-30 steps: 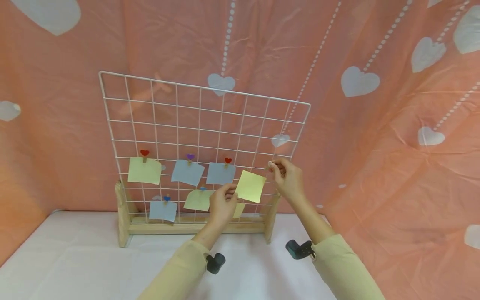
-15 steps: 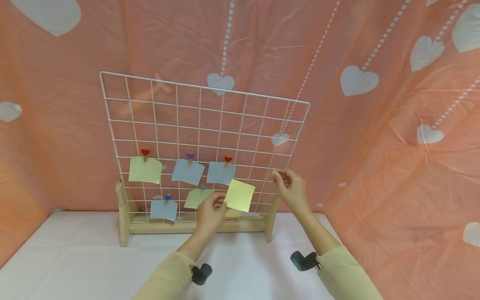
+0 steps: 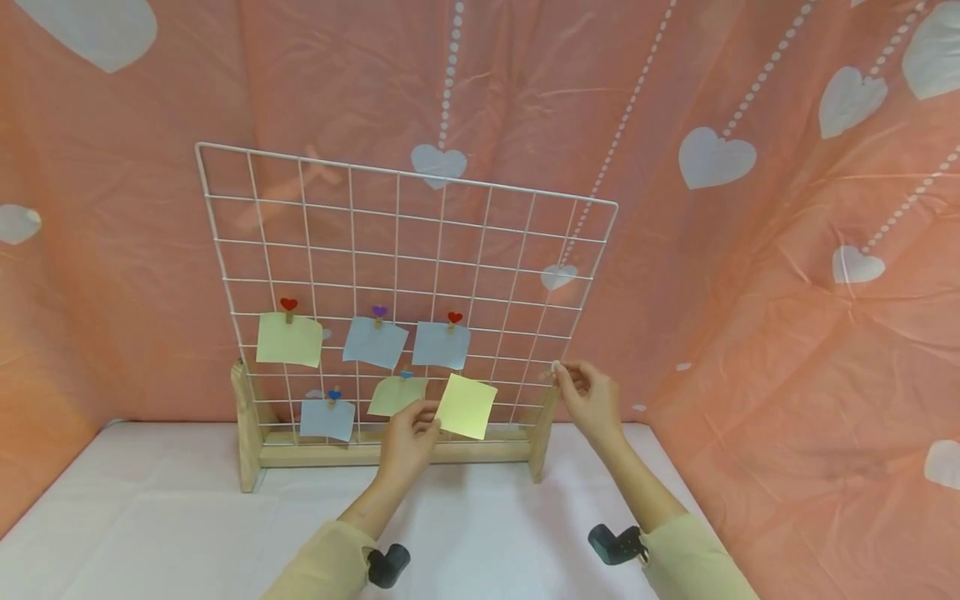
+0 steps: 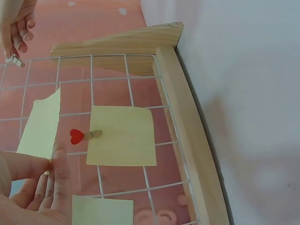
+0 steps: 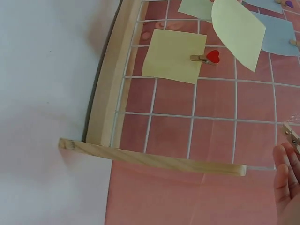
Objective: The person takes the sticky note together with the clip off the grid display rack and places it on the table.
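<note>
In the head view, my left hand pinches a yellow sticky note by its left edge, in front of the lower part of a white wire grid. My right hand is at the grid's right side and holds a small wooden clothespin between thumb and fingers. Another yellow note, clipped low on the grid with a red-heart clothespin, shows in the left wrist view; the held note covers it in the head view.
More clipped notes hang on the grid: a pale yellow one, several blue ones such as the lower left note, and a greenish one. A wooden base carries the grid on a white table. Pink heart-patterned cloth surrounds it.
My left hand has moved left and down with the yellow note, away from the right hand. The right hand has come down along the grid's right side, still holding the clothespin.
</note>
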Demonstrator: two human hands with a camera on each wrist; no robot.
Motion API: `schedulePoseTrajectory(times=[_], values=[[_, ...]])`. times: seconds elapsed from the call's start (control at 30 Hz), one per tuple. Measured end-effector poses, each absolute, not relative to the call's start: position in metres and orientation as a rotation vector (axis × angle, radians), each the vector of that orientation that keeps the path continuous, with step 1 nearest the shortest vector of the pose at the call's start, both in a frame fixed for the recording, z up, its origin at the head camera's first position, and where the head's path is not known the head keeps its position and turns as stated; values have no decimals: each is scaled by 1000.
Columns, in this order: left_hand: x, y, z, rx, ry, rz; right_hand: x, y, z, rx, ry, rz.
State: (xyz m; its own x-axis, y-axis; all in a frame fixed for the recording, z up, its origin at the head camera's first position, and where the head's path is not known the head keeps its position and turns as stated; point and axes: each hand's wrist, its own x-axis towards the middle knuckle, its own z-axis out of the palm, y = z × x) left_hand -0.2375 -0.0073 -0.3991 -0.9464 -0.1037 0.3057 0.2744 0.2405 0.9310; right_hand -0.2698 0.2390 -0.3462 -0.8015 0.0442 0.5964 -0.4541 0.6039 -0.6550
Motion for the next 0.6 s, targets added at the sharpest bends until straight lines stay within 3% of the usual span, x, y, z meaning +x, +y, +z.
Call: schedulePoseTrajectory(times=[0.6], values=[[-223, -26, -428, -64, -2261, -1716, -255, 253, -381, 282, -2302, 1185]])
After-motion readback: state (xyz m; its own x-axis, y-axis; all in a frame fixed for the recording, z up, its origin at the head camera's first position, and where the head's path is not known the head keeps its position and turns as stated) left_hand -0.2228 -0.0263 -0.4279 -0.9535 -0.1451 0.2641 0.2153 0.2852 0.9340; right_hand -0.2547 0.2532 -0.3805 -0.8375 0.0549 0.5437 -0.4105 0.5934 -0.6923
